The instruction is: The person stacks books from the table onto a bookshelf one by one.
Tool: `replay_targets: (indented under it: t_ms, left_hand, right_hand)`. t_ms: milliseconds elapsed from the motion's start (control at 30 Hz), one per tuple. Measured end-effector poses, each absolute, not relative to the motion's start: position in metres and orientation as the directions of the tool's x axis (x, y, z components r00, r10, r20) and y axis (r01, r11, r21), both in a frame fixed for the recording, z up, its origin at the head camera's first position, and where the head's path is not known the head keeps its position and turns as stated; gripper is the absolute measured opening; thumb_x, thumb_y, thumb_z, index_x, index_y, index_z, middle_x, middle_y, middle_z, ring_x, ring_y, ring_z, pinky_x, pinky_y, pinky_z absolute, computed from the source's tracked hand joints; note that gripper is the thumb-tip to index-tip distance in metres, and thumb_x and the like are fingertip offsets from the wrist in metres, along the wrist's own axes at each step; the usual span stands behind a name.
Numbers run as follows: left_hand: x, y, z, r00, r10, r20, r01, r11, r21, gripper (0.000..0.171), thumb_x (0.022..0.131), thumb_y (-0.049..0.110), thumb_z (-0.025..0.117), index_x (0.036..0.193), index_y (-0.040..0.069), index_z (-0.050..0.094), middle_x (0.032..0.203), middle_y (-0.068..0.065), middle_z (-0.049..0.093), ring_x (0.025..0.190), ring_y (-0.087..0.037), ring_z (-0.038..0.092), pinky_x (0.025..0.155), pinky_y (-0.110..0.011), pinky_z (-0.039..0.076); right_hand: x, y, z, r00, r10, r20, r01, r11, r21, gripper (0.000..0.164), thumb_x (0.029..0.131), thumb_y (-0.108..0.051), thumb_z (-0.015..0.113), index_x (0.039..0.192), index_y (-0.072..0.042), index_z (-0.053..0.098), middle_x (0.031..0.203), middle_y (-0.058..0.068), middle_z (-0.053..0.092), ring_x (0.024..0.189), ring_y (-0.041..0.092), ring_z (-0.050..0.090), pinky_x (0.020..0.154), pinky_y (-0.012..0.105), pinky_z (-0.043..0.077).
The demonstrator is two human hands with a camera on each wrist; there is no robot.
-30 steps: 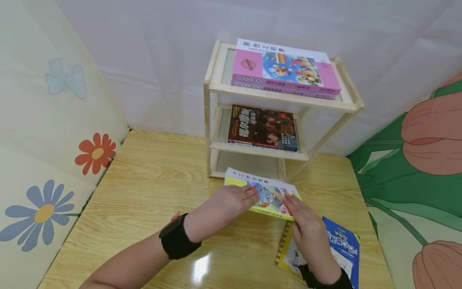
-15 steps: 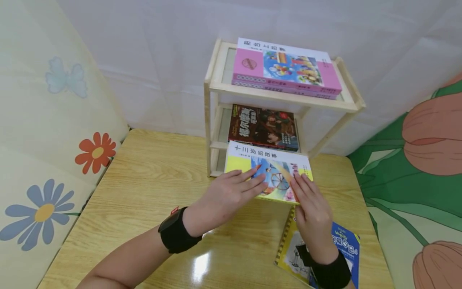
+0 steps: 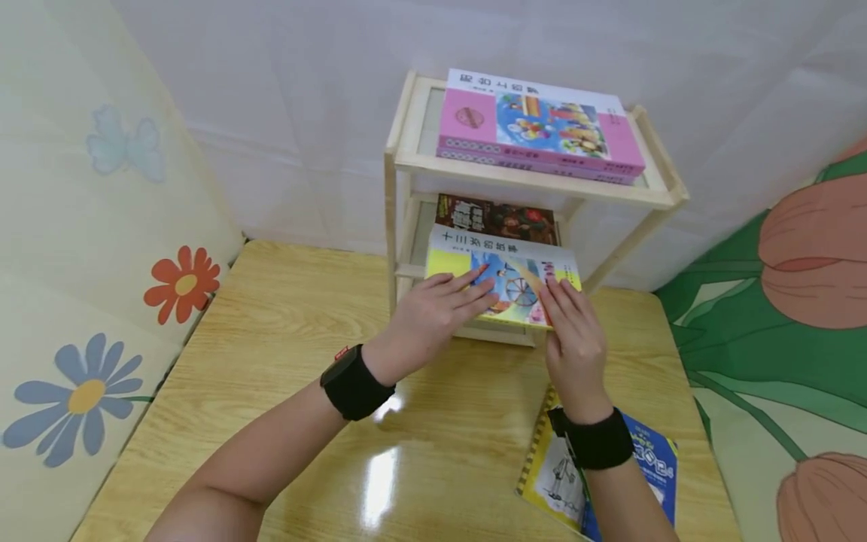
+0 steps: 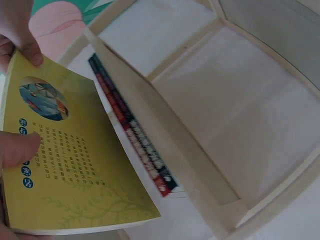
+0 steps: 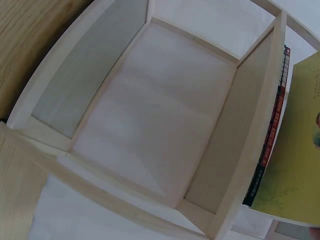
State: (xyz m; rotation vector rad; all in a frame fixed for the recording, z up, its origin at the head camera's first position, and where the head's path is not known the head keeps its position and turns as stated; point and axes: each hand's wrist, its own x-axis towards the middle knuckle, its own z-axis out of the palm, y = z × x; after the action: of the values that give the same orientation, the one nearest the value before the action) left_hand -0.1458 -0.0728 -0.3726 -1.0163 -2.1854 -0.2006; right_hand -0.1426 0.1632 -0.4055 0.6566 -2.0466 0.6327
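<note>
Both hands hold a yellow-and-white paperback book point(image 3: 511, 263) at the front of the wooden rack point(image 3: 390, 218). My left hand point(image 3: 430, 320) grips its left part, fingers over the cover and thumb point(image 4: 20, 150) under the back cover. On the right part, my right hand point(image 3: 576, 339) holds it with fingers on top; in the left wrist view its thumb shows below. The book tilts slightly over the middle shelf's front, partly covering the dark red books point(image 3: 501, 218) lying there. From the right wrist view, the yellow back cover point(image 5: 295, 150) appears beside their spines point(image 5: 270, 130).
Pink books point(image 3: 542, 128) lie stacked on the rack's top shelf. At the lower right of the wooden table point(image 3: 305, 301) are a yellow book point(image 3: 552, 474) and a blue book point(image 3: 653, 459), partly hidden by the right forearm. Printed fabric point(image 3: 806, 301) and white cloth point(image 3: 291, 135) surround the table.
Both hands have lifted the yellow book from before the bottom shelf and moved it up and forward to the middle shelf. It now covers the front part of the dark red books.
</note>
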Motion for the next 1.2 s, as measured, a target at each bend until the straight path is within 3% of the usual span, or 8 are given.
replay_targets:
  t_ms: [233,433,567,700,800,933,1033,1200]
  left_hand:
    - [-0.158,-0.077,-0.382,-0.47,0.619,0.629,0.721,0.68,-0.131,0.046,0.088,0.0,0.062,0.129,0.019,0.059,0.13,0.002,0.059,0.123,-0.015,0.054,0.096,-0.032,0.049]
    - [-0.17,-0.074,-0.384,-0.482,0.629,0.61,0.731,0.673,-0.116,0.044,0.089,-0.001,0.06,0.13,0.017,0.059,0.13,-0.002,0.059,0.123,-0.017,0.055,0.091,-0.032,0.051]
    - [-0.177,-0.075,-0.385,-0.535,0.626,0.568,0.708,0.699,-0.104,0.042,0.092,0.01,0.059,0.133,0.017,0.056,0.133,-0.004,0.057,0.125,-0.021,0.053,0.093,-0.035,0.05]
    - [-0.18,-0.077,-0.388,-0.567,0.623,0.539,0.703,0.707,-0.079,0.043,0.095,0.026,0.058,0.136,0.018,0.053,0.137,-0.004,0.054,0.131,-0.025,0.047,0.1,-0.041,0.044]
    - [-0.181,-0.077,-0.39,-0.564,0.616,0.55,0.71,0.702,-0.058,0.04,0.096,0.026,0.056,0.134,0.016,0.055,0.135,-0.004,0.055,0.131,-0.025,0.046,0.101,-0.041,0.043]
    - [-0.182,-0.077,-0.391,-0.58,0.593,0.559,0.695,0.718,-0.041,0.036,0.096,0.016,0.056,0.132,0.015,0.057,0.133,-0.003,0.057,0.128,-0.023,0.05,0.099,-0.041,0.046]
    - [-0.183,-0.075,-0.39,-0.613,0.577,0.54,0.676,0.737,-0.019,0.037,0.096,0.014,0.056,0.132,0.015,0.056,0.134,-0.003,0.056,0.127,-0.023,0.051,0.099,-0.041,0.045]
    - [-0.189,-0.072,-0.39,-0.648,0.558,0.519,0.658,0.753,0.012,0.036,0.097,0.014,0.053,0.132,0.015,0.056,0.136,-0.004,0.055,0.128,-0.023,0.05,0.102,-0.043,0.044]
  right_hand:
    - [-0.155,0.161,-0.41,-0.531,-0.218,0.819,-0.643,0.733,-0.222,0.054,0.077,0.02,0.045,0.122,-0.004,0.063,0.126,0.014,0.061,0.123,0.032,0.053,0.11,0.044,0.035]
    - [-0.162,0.162,-0.407,-0.645,-0.199,0.738,-0.56,0.78,-0.28,0.051,0.077,0.018,0.047,0.121,-0.002,0.063,0.129,0.012,0.06,0.124,0.032,0.052,0.109,0.04,0.036]
    - [-0.168,0.162,-0.403,-0.72,-0.195,0.666,-0.503,0.808,-0.307,0.05,0.077,0.015,0.05,0.123,-0.002,0.063,0.132,0.01,0.058,0.126,0.031,0.05,0.11,0.04,0.034]
    - [-0.174,0.161,-0.401,-0.733,-0.205,0.648,-0.489,0.822,-0.292,0.049,0.075,0.015,0.05,0.12,0.0,0.064,0.132,0.012,0.058,0.125,0.032,0.051,0.111,0.04,0.034]
    - [-0.176,0.162,-0.4,-0.734,-0.218,0.643,-0.484,0.833,-0.27,0.048,0.075,0.014,0.051,0.12,0.001,0.063,0.132,0.013,0.058,0.124,0.033,0.051,0.11,0.04,0.034]
    - [-0.18,0.163,-0.397,-0.737,-0.263,0.622,-0.493,0.839,-0.23,0.044,0.081,-0.004,0.061,0.124,-0.001,0.061,0.133,0.014,0.057,0.125,0.033,0.051,0.11,0.041,0.034]
    - [-0.183,0.163,-0.395,-0.745,-0.302,0.594,-0.503,0.84,-0.203,0.055,0.081,-0.028,0.069,0.129,-0.003,0.057,0.135,0.014,0.055,0.127,0.034,0.049,0.109,0.046,0.034]
    - [-0.187,0.164,-0.393,-0.773,-0.322,0.547,-0.487,0.853,-0.187,0.064,0.085,-0.044,0.065,0.134,-0.004,0.053,0.14,0.014,0.051,0.13,0.034,0.045,0.108,0.052,0.033]
